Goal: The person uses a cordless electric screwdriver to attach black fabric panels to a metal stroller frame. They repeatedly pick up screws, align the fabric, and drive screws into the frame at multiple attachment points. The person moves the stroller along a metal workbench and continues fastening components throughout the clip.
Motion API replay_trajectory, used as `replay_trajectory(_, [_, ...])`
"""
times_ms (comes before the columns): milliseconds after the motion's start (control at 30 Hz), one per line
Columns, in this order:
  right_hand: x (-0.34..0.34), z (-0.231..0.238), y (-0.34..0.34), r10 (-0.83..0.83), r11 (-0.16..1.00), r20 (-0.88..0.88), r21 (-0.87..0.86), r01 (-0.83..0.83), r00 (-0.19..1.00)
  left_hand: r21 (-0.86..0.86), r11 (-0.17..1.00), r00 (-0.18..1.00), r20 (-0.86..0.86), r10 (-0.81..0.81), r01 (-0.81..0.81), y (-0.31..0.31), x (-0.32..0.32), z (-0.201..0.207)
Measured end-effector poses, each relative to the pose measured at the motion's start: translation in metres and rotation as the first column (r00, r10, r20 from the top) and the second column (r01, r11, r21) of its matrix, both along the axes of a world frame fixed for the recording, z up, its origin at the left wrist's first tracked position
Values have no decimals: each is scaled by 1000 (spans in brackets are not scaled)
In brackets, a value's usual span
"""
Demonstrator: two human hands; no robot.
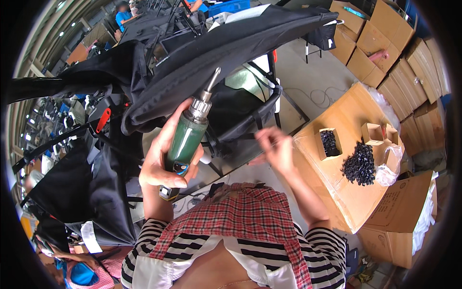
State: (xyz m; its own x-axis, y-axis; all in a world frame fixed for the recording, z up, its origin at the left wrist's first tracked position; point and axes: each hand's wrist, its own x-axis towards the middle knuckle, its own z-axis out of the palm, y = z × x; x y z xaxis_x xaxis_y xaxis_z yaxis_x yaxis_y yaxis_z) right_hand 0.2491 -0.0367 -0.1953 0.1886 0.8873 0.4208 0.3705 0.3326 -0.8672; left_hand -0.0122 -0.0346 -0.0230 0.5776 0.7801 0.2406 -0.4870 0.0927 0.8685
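My left hand [156,164] is closed round the green body of an electric screwdriver [187,137]. Its cross-head bit points up and away, in front of a long black fabric panel [231,45] on a frame. My right hand [277,148] is raised at the near side of the frame, left of a cardboard-topped surface [315,180]. Motion smears its fingers, so whether they hold anything is unclear. Black straps and fabric [236,108] hang under the panel, between the screwdriver and my right hand.
On the cardboard lie a heap of small black parts [359,164], a small box of black pieces [329,143], another small carton [373,134] and a clear plastic bag [389,168]. Large cartons [373,45] stack at right. More black fabric [103,192] hangs at left; other people sit beyond.
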Motion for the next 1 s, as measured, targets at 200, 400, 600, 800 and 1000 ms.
replay_trajectory(200, [-66,-29,8,199,827,-280,-466,-314,939,12,1000,1000,-4,-20,20,1,2,1])
replay_trajectory(400, [-78,-31,19,57,843,-807,-276,-461,588,-38,997,998,19,62,-61,-5,9,7])
replay_trajectory(600, [95,19,39,-58,998,-939,-64,-6,339,-34,999,999,37,3,-1,5,5,4])
replay_trajectory(800, [273,95,55,-63,963,-957,16,269,282,-8,1000,1000,-7,-8,8,12,13,9])
replay_trajectory(1000, [386,61,19,-58,976,-962,1,217,265,37,998,998,23,-57,56,24,12,4])
